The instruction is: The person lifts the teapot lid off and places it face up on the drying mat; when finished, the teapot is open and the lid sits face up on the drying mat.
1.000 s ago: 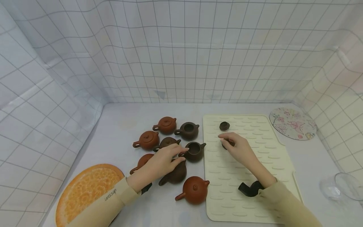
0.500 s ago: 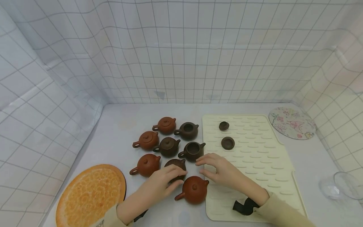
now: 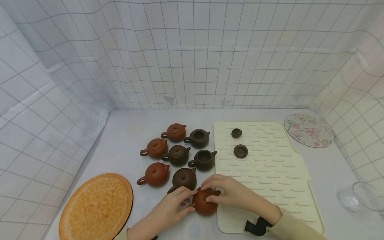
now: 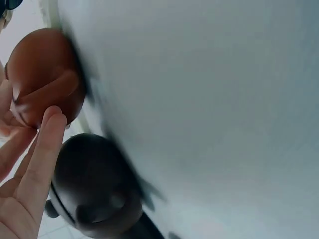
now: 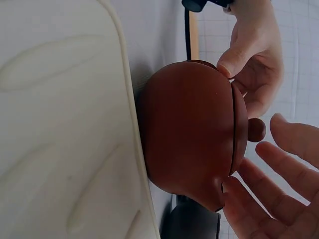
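A red-brown clay teapot (image 3: 206,208) with its lid on sits at the near end of the cluster, by the mat's edge. My left hand (image 3: 172,205) holds it at the handle side, thumb and index finger either side of the handle (image 4: 52,89). My right hand (image 3: 229,191) hangs over the lid with spread fingers. In the right wrist view, the lid knob (image 5: 256,130) stands between its thumb and fingers, a gap showing at the thumb. A dark brown lidded teapot (image 3: 184,179) stands just beyond my left fingers.
Two lidless dark teapots, the near one (image 3: 205,166) and the far one (image 3: 199,143), stand beside several lidded ones. Two dark lids, one upturned lid (image 3: 241,151), lie on a cream mat (image 3: 270,180). A round orange mat (image 3: 96,206), floral disc (image 3: 309,130) and clear glass (image 3: 360,196) lie around.
My right hand has left the upturned lid on the mat and come toward me to the red-brown teapot. My left hand has moved from the dark teapots to the same teapot.
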`<action>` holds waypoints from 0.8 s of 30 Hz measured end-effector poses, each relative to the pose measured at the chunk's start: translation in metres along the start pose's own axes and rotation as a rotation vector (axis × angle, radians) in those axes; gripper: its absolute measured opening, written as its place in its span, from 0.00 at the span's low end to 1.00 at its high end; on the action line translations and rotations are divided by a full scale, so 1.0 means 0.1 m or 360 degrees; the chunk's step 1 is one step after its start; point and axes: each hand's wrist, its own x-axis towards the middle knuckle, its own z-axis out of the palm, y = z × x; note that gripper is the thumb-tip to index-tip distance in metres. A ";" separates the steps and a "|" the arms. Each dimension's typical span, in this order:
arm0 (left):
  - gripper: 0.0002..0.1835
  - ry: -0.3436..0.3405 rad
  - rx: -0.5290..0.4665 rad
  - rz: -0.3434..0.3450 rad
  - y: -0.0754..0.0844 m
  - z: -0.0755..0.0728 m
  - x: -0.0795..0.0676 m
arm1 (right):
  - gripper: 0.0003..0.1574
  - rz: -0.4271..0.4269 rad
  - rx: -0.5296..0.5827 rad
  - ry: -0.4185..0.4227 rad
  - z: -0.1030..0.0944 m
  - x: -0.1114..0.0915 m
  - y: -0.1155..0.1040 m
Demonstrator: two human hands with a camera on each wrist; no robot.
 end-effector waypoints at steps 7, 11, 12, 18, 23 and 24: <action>0.23 0.0005 -0.0067 -0.0104 -0.02 0.04 0.01 | 0.16 -0.0081 -0.0031 0.0016 0.07 0.00 0.03; 0.24 0.0028 -0.0097 -0.0137 -0.03 0.07 0.00 | 0.14 -0.0188 -0.0125 0.0072 0.11 0.01 0.04; 0.24 0.0032 -0.0104 -0.0145 -0.03 0.08 0.00 | 0.14 -0.0214 -0.0150 0.0086 0.11 0.01 0.05; 0.23 0.0060 -0.0145 -0.0136 -0.04 0.11 -0.01 | 0.10 -0.0284 -0.0154 0.0129 0.14 0.02 0.07; 0.23 0.0051 -0.0176 -0.0145 -0.05 0.11 -0.01 | 0.08 -0.0330 -0.0122 0.0152 0.15 0.03 0.09; 0.23 0.0049 -0.0181 -0.0148 -0.05 0.11 -0.01 | 0.08 -0.0327 -0.0101 0.0150 0.14 0.03 0.09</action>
